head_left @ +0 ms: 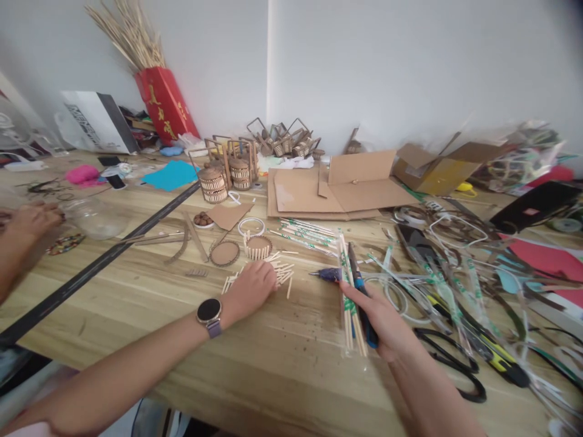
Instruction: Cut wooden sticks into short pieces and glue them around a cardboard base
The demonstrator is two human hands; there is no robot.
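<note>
My left hand (255, 282), wearing a watch (209, 311), rests with curled fingers at a pile of short cut wooden sticks (285, 273); its fingertips are hidden. My right hand (385, 315) is closed around wooden chopsticks (348, 303) in clear wrappers with green print and a blue-and-black-handled tool (359, 285). Beside them lies a dark blue tool with a pointed metal tip (328, 274). Behind my left hand stands a round cardboard base edged with upright sticks (257, 247). A flat cardboard disc with a dark rim (225, 253) lies left of it.
A co-worker's hand (34, 220) is at the far left. Small lidded stick baskets (213, 184) and cardboard sheets (300, 197) stand or lie farther back. Black-handled scissors (450, 358), a yellow-black cutter (501, 358) and tangled strips crowd the right. A black strip (136, 233) crosses the left.
</note>
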